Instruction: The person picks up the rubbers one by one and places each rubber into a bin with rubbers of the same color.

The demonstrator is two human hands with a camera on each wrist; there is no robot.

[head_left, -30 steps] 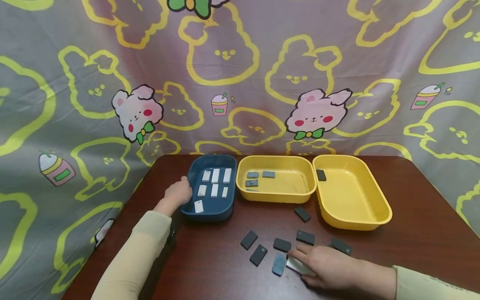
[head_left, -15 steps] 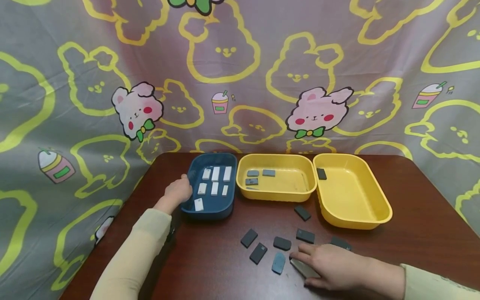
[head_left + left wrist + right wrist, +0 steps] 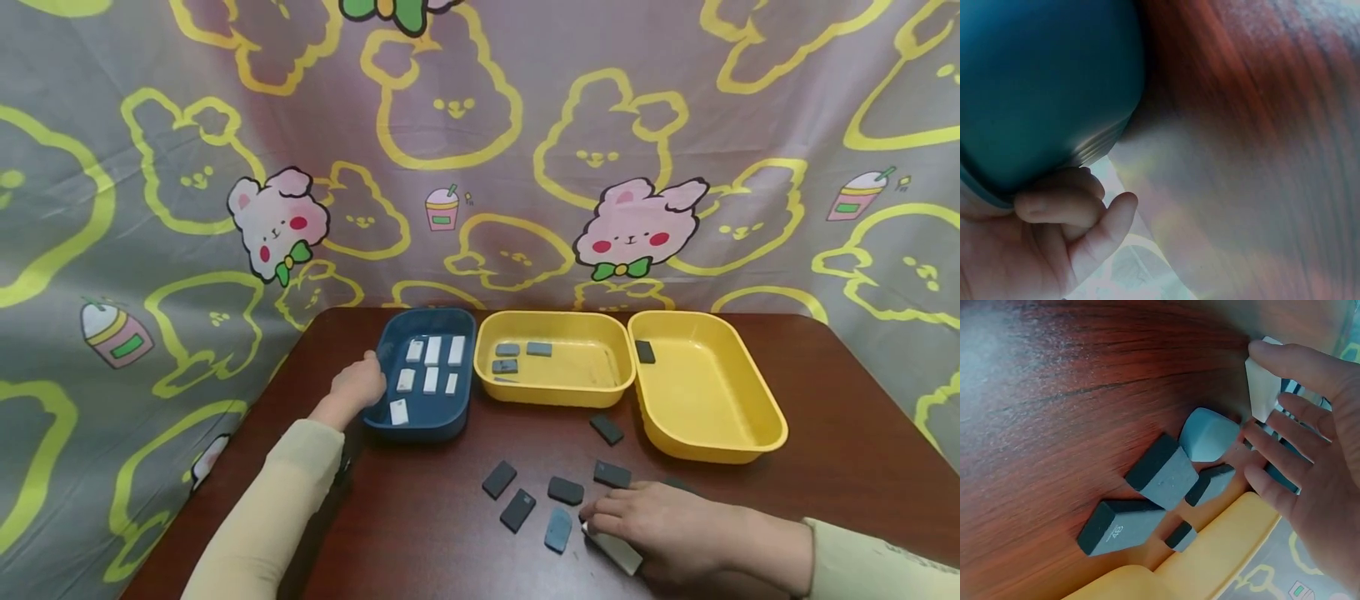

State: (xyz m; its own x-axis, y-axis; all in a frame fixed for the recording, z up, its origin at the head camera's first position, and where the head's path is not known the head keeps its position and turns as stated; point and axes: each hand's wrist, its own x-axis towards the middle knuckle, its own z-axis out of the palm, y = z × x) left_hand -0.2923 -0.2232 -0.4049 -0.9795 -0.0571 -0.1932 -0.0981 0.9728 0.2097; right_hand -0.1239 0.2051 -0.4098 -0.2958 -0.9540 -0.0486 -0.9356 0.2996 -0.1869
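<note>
At the left, my left hand (image 3: 358,383) grips the near-left rim of a blue bin (image 3: 420,433); the left wrist view shows curled fingers (image 3: 1063,209) against its wall. Several white erasers (image 3: 431,351) lie inside that bin. My right hand (image 3: 675,529), low on the right, pinches a white eraser (image 3: 615,552) between thumb and fingertips, just over the table or touching it; I cannot tell which. Beside it lies a worn blue-grey eraser (image 3: 558,530). Several black erasers (image 3: 517,510) are scattered around, one partly hidden behind the hand.
A yellow bin (image 3: 555,395) in the middle holds several grey-blue erasers (image 3: 538,349). Another yellow bin (image 3: 712,450) at the right has one black eraser (image 3: 645,352) in it. All the bins stand near the back of the brown table (image 3: 420,517), before a patterned curtain (image 3: 480,100).
My right hand has shifted slightly right with the white eraser, which has turned and sits farther from the blue-grey one. The left hand has stayed on the bin's rim.
</note>
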